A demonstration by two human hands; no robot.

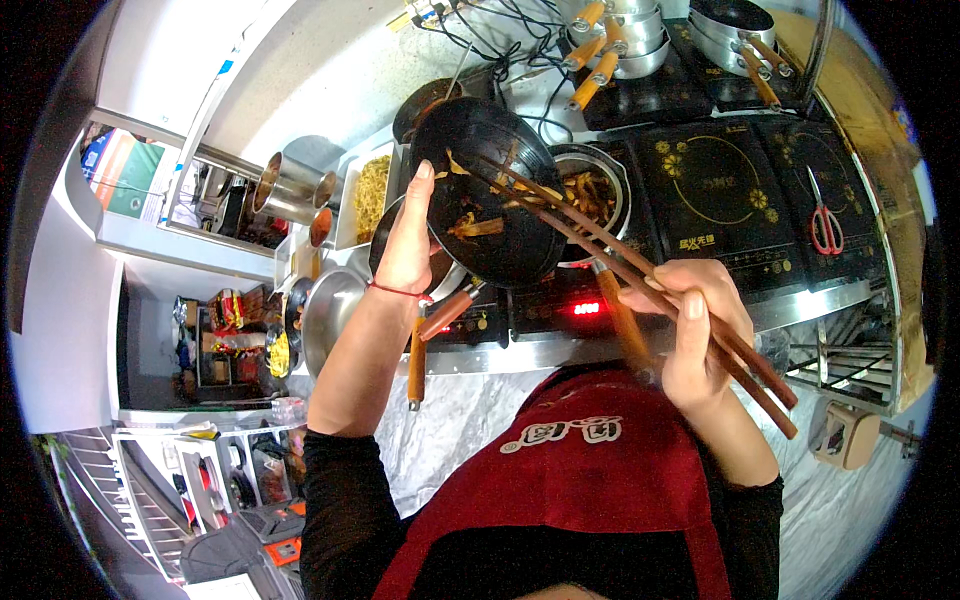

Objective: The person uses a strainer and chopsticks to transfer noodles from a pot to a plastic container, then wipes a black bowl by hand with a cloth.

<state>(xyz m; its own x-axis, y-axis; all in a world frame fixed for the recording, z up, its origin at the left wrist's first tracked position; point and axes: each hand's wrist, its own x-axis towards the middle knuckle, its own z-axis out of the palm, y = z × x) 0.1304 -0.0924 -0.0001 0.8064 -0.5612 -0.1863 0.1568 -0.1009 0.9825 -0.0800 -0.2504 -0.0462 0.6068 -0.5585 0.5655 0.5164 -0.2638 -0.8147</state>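
My left hand (409, 247) grips a black bowl (495, 255) by its near-left rim, thumb inside. The bowl is tilted toward a metal saucepan (624, 202) at its right, and a few brown and pale food pieces (480, 227) cling to its inner wall. Long wooden cooking chopsticks (600, 240) are in my right hand (701, 322), their tips inside the bowl. Brown pieces of food (589, 196) lie in the saucepan, which stands on an induction cooker (540, 304) with a lit red display. The bowl hides part of the saucepan and another pot behind it.
Red-handled scissors (827, 229) lie on an induction cooker at right. Stacked saucepans (622, 56) stand at the back beside loose black cables (510, 52). At left are a white tray of noodles (373, 199), a steel bowl (330, 315) and a protruding wooden handle (416, 364).
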